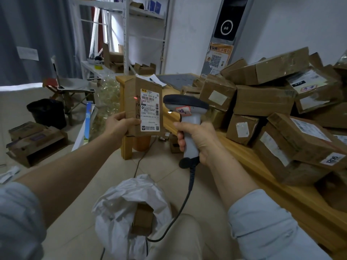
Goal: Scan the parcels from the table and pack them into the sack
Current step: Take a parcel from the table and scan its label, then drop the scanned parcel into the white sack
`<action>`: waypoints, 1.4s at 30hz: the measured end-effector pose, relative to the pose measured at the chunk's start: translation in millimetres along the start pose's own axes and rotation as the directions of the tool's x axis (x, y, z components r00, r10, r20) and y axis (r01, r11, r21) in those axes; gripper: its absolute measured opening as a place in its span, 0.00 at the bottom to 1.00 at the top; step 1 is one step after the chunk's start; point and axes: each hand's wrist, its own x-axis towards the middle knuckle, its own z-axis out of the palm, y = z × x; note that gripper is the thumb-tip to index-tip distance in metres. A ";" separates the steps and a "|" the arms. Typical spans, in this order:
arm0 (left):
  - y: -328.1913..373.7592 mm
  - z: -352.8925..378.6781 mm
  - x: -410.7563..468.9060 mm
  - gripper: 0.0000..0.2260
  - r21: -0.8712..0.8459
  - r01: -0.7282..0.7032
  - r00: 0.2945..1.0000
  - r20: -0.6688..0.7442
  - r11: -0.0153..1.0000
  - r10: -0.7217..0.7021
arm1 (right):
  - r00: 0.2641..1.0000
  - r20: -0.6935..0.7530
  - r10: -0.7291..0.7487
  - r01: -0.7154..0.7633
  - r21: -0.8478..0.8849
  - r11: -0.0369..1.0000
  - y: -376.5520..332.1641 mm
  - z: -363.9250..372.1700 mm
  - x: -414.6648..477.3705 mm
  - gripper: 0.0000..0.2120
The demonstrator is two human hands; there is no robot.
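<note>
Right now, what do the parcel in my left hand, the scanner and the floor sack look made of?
The parcel: brown cardboard, matte, creased at its edges, with a smooth white paper label. The scanner: moulded plastic, light grey grip, dark head, slight sheen. The sack: white, crinkled and thin, probably woven plastic; no weave is visible.

My left hand (pixel 120 125) grips the lower left edge of a flat brown cardboard parcel (pixel 133 102), upright, its white shipping label (pixel 150 111) facing me. My right hand (pixel 196 138) holds a grey corded barcode scanner (pixel 187 105) just beside it; a red dot (pixel 135 98) sits at the label's left edge. Below, a crumpled white sack (pixel 117 209) gapes, one brown box (pixel 143 217) inside.
</note>
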 end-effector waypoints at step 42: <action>-388.1 3.6 80.7 0.21 0.105 0.817 0.573 -0.250 0.567 -0.780 | 0.556 0.131 0.821 -0.772 0.447 0.452 282.8 -15.6 177.7 0.07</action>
